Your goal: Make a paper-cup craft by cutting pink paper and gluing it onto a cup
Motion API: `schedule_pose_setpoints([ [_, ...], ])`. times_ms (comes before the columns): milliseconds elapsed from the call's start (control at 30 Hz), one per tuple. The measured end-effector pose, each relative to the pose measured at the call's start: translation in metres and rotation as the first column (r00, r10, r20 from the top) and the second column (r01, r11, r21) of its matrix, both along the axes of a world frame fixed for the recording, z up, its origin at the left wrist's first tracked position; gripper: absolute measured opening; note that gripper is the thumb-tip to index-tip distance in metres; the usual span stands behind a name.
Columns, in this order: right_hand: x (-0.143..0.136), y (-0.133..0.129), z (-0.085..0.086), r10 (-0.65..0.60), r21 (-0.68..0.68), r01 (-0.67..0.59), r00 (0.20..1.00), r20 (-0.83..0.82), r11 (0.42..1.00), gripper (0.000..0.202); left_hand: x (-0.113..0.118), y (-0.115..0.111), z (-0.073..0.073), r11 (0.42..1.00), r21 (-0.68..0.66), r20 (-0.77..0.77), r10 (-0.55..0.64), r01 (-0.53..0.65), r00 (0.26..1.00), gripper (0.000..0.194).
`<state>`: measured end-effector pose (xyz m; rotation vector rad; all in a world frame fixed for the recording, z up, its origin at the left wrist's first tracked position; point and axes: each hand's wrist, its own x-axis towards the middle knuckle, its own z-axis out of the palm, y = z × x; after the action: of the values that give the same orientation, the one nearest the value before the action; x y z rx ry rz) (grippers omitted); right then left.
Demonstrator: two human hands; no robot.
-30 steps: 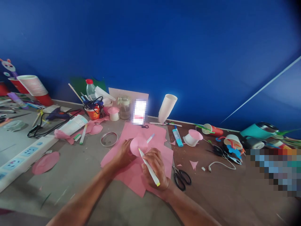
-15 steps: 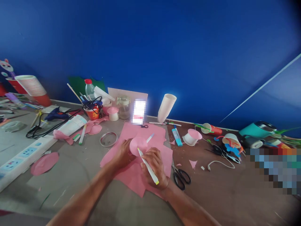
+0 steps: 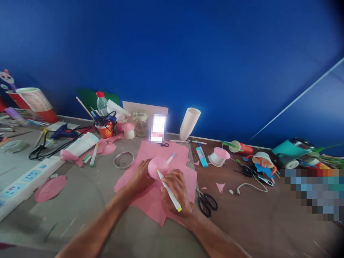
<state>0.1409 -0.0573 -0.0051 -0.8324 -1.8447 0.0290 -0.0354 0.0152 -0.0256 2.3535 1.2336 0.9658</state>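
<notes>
My left hand [image 3: 143, 175] is closed on the left edge of a round pink paper disc [image 3: 157, 166]; what lies under the disc is hidden. In my right hand [image 3: 176, 188] is a white marker with a yellow end [image 3: 171, 193], gripped like a pen, its tip at the disc's lower right part. Beneath both hands lie pink paper sheets [image 3: 154, 211]. A capped marker [image 3: 171, 157] rests on the sheets just behind the disc. To the right of my right hand are black-handled scissors [image 3: 206, 202].
On the right are a blue glue stick [image 3: 201, 156] and a white cup with pink top [image 3: 219, 157]. A tape ring [image 3: 123, 159], power strip [image 3: 29, 179] and glue gun [image 3: 63, 131] lie left. Stacked paper cups [image 3: 190, 123] stand by the blue wall, near a glass jar [image 3: 140, 123].
Both hands keep their hold, and the marker tip stays at nearly the same place on the disc. The view has shifted very slightly.
</notes>
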Motion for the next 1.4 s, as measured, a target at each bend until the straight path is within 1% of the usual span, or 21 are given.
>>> schedule_pose_setpoints([
  [100, 0.0003, 0.0001, 0.0014, -0.005, 0.009, 0.005, 1.000, 0.010, 1.000, 0.021, 0.0008, -0.0003, 0.0006, 1.000, 0.005, -0.002, 0.013, -0.013, 1.000, 0.037],
  [200, 0.0002, 0.0000, 0.0022, -0.009, 0.020, 0.009, 1.000, 0.013, 1.000, 0.021, 0.0013, -0.0005, 0.0016, 1.000, 0.024, -0.006, 0.014, -0.014, 1.000, 0.037],
  [367, 0.0002, -0.0011, 0.0014, -0.025, -0.011, 0.025, 1.000, 0.008, 1.000, 0.022, 0.0012, -0.0007, 0.0013, 0.999, 0.044, 0.008, 0.006, -0.007, 1.000, 0.037],
  [533, 0.0003, -0.0004, 0.0007, -0.022, 0.009, 0.022, 1.000, 0.011, 1.000, 0.023, 0.0009, 0.0002, -0.0008, 1.000, 0.019, 0.005, 0.001, -0.001, 1.000, 0.042],
  [733, 0.0005, -0.0006, 0.0009, -0.018, 0.024, 0.018, 1.000, 0.000, 1.000, 0.023, 0.0004, 0.0007, -0.0018, 1.000, 0.001, 0.024, -0.005, 0.005, 1.000, 0.042],
  [933, 0.0006, -0.0021, 0.0018, -0.008, 0.028, 0.008, 1.000, -0.015, 1.000, 0.022, -0.0010, 0.0006, -0.0041, 0.998, -0.036, 0.012, 0.046, -0.046, 0.999, 0.047],
  [1133, 0.0007, -0.0017, 0.0009, -0.009, 0.034, 0.009, 1.000, -0.009, 0.999, 0.024, -0.0009, 0.0013, -0.0023, 0.999, -0.029, 0.008, 0.033, -0.033, 0.999, 0.046],
  [1400, 0.0001, -0.0009, -0.0007, -0.013, 0.034, 0.014, 1.000, -0.019, 0.999, 0.023, -0.0019, 0.0017, -0.0047, 0.999, -0.011, -0.001, 0.034, -0.034, 0.999, 0.048],
])
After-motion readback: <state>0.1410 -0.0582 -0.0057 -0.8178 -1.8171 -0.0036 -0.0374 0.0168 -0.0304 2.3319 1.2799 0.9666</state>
